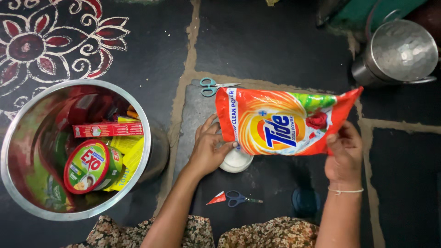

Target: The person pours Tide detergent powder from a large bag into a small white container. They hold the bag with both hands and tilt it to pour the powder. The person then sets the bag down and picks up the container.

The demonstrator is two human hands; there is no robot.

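Note:
I hold an orange plastic pouch of washing powder [280, 121] sideways over the dark stone floor. My left hand [209, 149] grips its lower left end, and my right hand [344, 154] pinches its right end near the sealed edge. Under the pouch's left end a round white container [236, 161] of white powder stands on the floor, partly hidden by my left hand. A cut-off orange corner piece [216, 199] lies next to blue-handled scissors [241, 198] near my lap.
A big steel bowl [18, 138] at left holds a round green tub, a red box and yellow packets. Teal-handled scissors [213, 86] lie beyond the pouch. A steel pot [399, 50] stands at the top right. A dark blue lid [306, 201] rests near my right forearm.

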